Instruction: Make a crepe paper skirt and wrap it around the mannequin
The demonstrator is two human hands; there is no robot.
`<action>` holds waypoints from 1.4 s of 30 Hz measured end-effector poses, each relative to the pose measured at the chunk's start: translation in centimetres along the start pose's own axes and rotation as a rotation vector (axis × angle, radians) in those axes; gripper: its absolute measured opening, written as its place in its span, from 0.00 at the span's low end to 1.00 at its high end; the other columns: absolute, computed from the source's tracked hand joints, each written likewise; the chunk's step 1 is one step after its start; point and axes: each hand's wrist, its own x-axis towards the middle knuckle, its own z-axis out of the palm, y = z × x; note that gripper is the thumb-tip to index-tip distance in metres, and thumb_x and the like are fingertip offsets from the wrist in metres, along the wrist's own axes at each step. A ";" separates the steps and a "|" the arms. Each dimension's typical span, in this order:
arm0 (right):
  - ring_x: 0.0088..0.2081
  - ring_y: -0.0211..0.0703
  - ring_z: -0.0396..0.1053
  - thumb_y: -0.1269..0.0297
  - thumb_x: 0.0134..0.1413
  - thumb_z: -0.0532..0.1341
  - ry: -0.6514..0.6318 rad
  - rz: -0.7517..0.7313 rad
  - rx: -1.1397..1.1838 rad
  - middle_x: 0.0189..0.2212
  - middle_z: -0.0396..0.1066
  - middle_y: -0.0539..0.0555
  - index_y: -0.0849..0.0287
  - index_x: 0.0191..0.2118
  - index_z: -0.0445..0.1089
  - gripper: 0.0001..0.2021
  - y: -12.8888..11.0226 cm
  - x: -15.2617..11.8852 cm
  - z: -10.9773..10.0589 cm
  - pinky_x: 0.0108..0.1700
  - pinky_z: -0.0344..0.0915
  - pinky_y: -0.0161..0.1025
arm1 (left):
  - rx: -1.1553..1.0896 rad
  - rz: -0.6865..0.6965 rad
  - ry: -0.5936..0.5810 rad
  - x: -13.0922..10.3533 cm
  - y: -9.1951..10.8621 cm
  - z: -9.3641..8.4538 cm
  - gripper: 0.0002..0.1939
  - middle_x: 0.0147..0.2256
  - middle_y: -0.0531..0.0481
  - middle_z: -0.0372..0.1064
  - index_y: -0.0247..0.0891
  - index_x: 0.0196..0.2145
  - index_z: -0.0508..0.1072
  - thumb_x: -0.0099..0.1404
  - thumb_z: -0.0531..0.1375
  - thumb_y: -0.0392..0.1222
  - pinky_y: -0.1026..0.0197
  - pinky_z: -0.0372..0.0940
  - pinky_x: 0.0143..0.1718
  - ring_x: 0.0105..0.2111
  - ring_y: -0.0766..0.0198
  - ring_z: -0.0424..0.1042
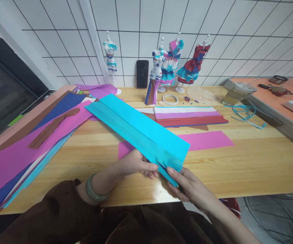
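A long turquoise paper sheet point(146, 127), with a fold or layer along its length, is held up slantwise over the wooden table point(263, 169). My left hand point(138, 164) pinches its lower edge, thumb on top. Close by on the right, my right hand point(187, 184) grips the sheet's near corner, where a strip parts from the rest along a dark slit. Something dark shows at that slit and under my right fingers; most of it is hidden. Beneath the sheet lies a pink paper strip point(209, 140).
Coloured paper sheets point(37, 145) pile up at the left. Stacked strips point(187, 117), a tape ring point(170, 99) and a cup point(237, 94) lie farther back. Small dressed mannequins point(194, 64) and a phone point(142, 74) stand by the tiled wall. Blue ribbon point(245, 113) curls at the right.
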 end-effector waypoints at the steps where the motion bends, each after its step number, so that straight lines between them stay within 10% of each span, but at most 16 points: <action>1: 0.14 0.27 0.44 0.45 0.53 0.51 -0.003 0.004 0.000 0.13 0.49 0.42 0.59 0.24 0.55 0.21 0.0 0.0 0.0 0.17 0.40 0.31 | 0.003 0.000 0.002 0.0 0.0 0.0 0.14 0.25 0.46 0.71 0.30 0.30 0.72 0.50 0.64 0.46 0.66 0.65 0.25 0.24 0.66 0.70; 42: 0.11 0.24 0.44 0.44 0.53 0.49 0.006 0.123 -0.140 0.16 0.56 0.43 0.59 0.28 0.55 0.20 -1.0 -1.4 -0.8 0.13 0.39 0.29 | -0.099 -0.105 0.095 -0.5 1.0 -1.6 0.18 0.27 0.45 0.71 0.31 0.34 0.73 0.46 0.67 0.42 0.65 0.65 0.27 0.27 0.66 0.70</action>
